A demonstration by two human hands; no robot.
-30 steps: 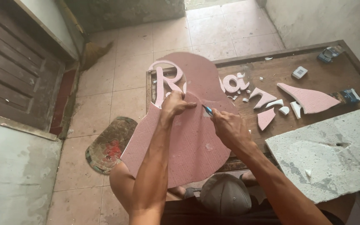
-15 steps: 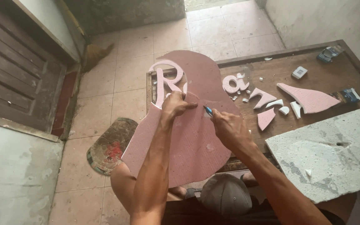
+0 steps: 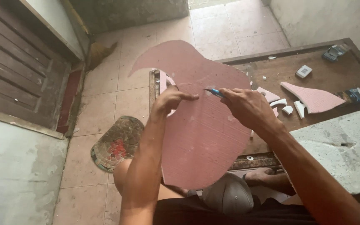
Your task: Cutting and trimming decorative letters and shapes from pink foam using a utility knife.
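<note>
The pink sheet [image 3: 201, 121] covers the table's [image 3: 330, 79] left end and overhangs the floor. Right of it, pink offcuts [image 3: 311, 98] and small white pieces [image 3: 288, 109] crowd the middle; bare wood lies open toward the far edge. A grey slab [image 3: 342, 146] blocks the near right side.
</note>
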